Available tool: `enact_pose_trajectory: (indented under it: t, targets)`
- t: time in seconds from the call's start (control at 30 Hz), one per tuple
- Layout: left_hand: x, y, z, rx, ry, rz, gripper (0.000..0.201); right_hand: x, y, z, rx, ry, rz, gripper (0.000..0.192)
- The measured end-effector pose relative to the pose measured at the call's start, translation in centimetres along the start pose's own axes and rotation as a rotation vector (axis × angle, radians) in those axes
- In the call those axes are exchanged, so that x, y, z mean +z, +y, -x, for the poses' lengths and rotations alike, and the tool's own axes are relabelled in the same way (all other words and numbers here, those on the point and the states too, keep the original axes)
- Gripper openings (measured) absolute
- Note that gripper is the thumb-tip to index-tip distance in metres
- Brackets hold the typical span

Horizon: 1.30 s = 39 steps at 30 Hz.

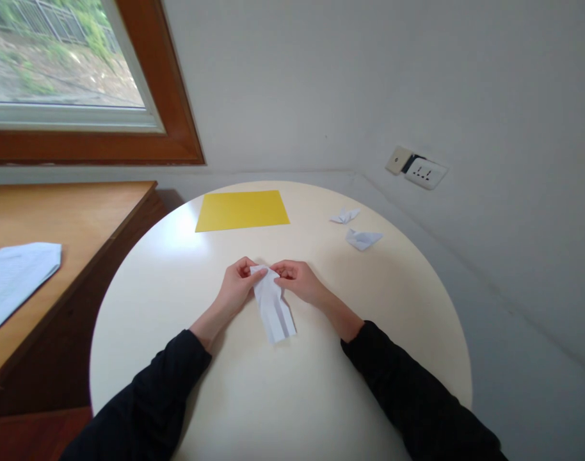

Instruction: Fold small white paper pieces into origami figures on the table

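at the table (398, 301), white paper (273, 307) in left hand's (237, 285) and right hand's (299, 280) grip

A narrow white paper (272, 306), creased lengthwise and slightly buckled, slants over the tabletop (283, 403), its far end pinched in the left grip (237, 280) and right grip (297, 280), its near end angled rightward.

Single head-worn view, facing forward and down, near above round table (283, 397), left hand (237, 280) and right hand (299, 280) mid-frame, window (57, 64) upper left.
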<state>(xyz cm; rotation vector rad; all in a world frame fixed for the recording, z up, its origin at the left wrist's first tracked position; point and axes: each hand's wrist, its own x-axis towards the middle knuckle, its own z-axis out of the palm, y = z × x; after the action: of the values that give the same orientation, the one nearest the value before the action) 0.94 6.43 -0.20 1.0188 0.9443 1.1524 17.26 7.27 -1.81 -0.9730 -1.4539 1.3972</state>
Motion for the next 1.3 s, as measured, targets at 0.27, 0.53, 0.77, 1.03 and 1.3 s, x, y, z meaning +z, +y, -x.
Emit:
enact_pose_trajectory:
  t: [0.27, 0.53, 0.77, 1.03, 1.3]
  targets:
    - [-0.06, -0.07, -0.13, -0.013, 0.049, 0.075, 0.036, 0.16, -0.56, 0.15, -0.001, 0.019, 0.1, 0.02]
    - [0.06, 0.05, -0.06, 0.024, 0.075, 0.038, 0.038, 0.57, -0.79, 0.28, -0.015, 0.035, 0.175, 0.02]
    - [-0.04, -0.3, -0.09, 0.091, 0.177, -0.098, 0.036, 0.77, -0.6, 0.28, -0.035, 0.084, 0.147, 0.024]
    - [-0.25, -0.29, -0.15, 0.145, 0.172, -0.241, 0.032, 0.69, -0.37, 0.2, -0.017, 0.134, 0.068, 0.023]
    - [0.12, 0.15, 0.14, 0.134, 0.139, -0.203, 0.032, 0.62, -0.38, 0.06, -0.001, 0.135, 0.039, 0.022]
